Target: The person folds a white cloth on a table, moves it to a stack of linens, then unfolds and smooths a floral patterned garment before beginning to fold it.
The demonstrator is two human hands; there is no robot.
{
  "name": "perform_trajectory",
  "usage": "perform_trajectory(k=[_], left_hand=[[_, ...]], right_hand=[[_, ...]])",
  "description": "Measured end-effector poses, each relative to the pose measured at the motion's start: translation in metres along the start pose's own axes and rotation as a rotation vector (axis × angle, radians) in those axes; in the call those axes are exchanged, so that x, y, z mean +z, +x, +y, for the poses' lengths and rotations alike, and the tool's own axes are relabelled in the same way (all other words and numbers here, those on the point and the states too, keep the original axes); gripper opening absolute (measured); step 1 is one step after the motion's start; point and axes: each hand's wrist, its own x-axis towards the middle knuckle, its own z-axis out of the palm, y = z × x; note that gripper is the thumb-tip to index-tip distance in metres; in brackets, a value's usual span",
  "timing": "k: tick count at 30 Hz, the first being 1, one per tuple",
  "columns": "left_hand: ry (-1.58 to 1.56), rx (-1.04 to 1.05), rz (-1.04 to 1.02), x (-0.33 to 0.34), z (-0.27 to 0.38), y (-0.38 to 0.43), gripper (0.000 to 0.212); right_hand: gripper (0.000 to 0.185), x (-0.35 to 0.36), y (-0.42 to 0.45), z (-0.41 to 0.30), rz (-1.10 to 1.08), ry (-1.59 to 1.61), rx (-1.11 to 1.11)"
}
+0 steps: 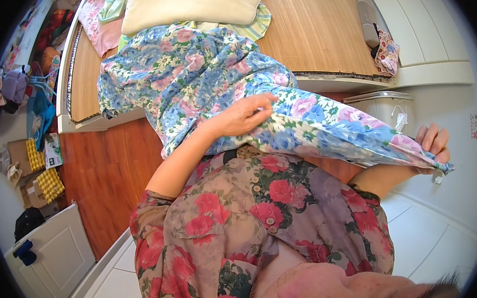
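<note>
A large cloth [201, 77] printed with blue and pink flowers runs from the edge of a bed across in front of my body to the right. On the bed it lies heaped and wrinkled; towards the right it narrows into a folded length. My right hand [434, 142] grips the far right corner of this length and holds it out, pulled fairly straight. Over the middle of the cloth rests my left hand [246, 113], touching its upper surface. Its fingertips point right, and the thumb is apart from them.
Behind the cloth, the bed mat [313, 29] carries a cream pillow [191, 6] and other fabrics. A lidded bin [377, 109] stands by the bed's right end. At left are cardboard boxes [30, 192], yellow egg trays [50, 185] and a white door [52, 258]. Wooden flooring [105, 177] lies below.
</note>
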Motion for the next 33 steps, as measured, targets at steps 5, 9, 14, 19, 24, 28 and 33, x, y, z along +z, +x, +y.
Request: perform_trajectory(k=[5, 9, 14, 19, 24, 28, 33], left_hand=[[-0.126, -0.150, -0.223, 0.016, 0.004, -0.001, 0.015], [-0.151, -0.330, -0.021, 0.010, 0.015, -0.022, 0.015], [0.126, -0.230, 0.012, -0.012, 0.043, -0.073, 0.025], [0.329, -0.424, -0.024, -0.030, 0.023, -0.136, 0.021], [0.274, -0.120, 0.538, -0.057, 0.029, -0.143, 0.012], [-0.224, -0.454, 0.596, -0.057, 0.011, -0.138, 0.021], [-0.099, -0.394, 0.655, -0.048, -0.010, -0.141, 0.018]], right_hand=[[0.015, -0.008, -0.003, -0.010, 0.095, -0.061, 0.072], [0.022, -0.001, -0.002, -0.009, 0.296, -0.175, 0.103], [0.022, -0.040, -0.003, -0.006, 0.586, -0.025, 0.327], [0.026, -0.086, 0.007, 0.000, 0.748, -0.066, 0.456], [0.024, -0.086, 0.043, 0.025, 0.991, -0.334, 0.279], [0.019, -0.061, 0.060, 0.076, 0.367, -0.071, 0.404], [0.021, -0.075, 0.077, 0.095, 0.575, -0.121, 0.373]])
